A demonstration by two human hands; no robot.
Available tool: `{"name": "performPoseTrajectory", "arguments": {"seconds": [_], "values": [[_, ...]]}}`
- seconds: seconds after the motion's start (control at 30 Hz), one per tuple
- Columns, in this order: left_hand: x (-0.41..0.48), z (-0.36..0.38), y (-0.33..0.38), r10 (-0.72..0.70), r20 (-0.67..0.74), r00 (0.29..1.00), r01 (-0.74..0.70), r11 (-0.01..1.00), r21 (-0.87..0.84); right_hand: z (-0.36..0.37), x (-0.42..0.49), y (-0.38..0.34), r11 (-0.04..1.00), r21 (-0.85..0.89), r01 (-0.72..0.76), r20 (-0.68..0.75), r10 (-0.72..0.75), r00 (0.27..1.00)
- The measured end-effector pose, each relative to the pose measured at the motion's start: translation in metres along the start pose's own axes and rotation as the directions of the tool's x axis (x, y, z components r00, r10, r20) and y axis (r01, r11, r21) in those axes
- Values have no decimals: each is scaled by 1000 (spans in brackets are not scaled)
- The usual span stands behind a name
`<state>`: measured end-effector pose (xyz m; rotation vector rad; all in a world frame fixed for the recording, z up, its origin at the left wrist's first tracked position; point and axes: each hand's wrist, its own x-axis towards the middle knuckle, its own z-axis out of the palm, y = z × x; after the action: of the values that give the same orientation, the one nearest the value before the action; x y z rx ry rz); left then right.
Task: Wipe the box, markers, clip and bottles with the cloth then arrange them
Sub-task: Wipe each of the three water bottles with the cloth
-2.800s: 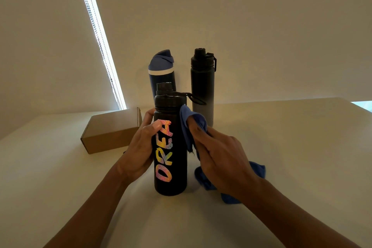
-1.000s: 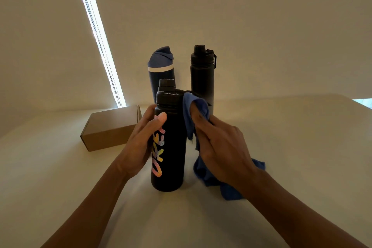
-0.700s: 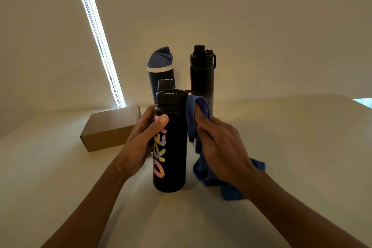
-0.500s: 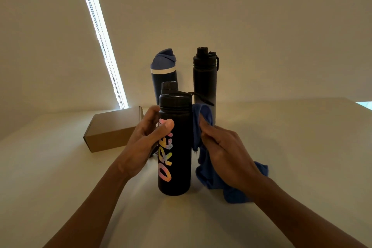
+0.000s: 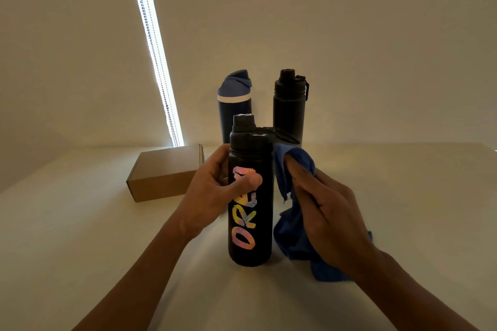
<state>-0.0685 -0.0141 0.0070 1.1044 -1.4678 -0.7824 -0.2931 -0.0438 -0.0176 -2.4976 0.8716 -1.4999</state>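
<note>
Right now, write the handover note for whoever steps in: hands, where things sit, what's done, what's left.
Left hand grips the lettered black bottle, upright on the table.
Right hand presses the blue cloth against that bottle's right side.
Behind it stand the blue-lidded bottle and the plain black bottle; the cardboard box lies closed at left.
Markers and clip are not in view.
Done: cannot tell which items are already wiped.
Left: finish this bottle, wipe anything not yet wiped, then arrange everything.
</note>
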Motion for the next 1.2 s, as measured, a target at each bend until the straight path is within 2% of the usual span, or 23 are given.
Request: {"name": "performPoseTrajectory", "arguments": {"seconds": [0.13, 0.27, 0.47, 0.57, 0.7, 0.87, 1.0, 1.13, 1.2], "values": [[3, 0, 1, 66, -58, 996, -59, 991, 120, -6, 3, 3, 993, 117, -19, -73, 27, 997], [4, 0, -3, 85, -69, 994, -73, 983, 167, -8, 4, 0, 964, 257, -70, -73, 92, 993], [2, 3, -4, 162, -141, 977, -122, 959, 257, -22, 8, -6, 991, 126, 40, -165, -19, 986], [3, 5, -5, 223, -136, 965, -172, 935, 312, -23, 7, -13, 992, 27, 119, -98, -116, 988], [3, 5, -6, 233, -139, 963, -174, 923, 342, -20, 9, -12, 985, -98, 138, -19, -141, 990], [3, 6, -5, 248, -115, 962, -191, 912, 364, -21, 7, 4, 998, -42, 52, -56, -54, 997], [3, 4, -6, 251, -108, 962, -195, 908, 370, -15, 6, -1, 983, -21, 181, -79, -182, 980], [5, 5, -7, 250, -96, 964, -198, 908, 370, -18, 9, 6, 998, -50, 40, -103, -45, 994], [5, 5, -9, 242, -91, 966, -192, 908, 373, -17, 5, 9, 999, -18, 49, -113, -50, 992]]}}
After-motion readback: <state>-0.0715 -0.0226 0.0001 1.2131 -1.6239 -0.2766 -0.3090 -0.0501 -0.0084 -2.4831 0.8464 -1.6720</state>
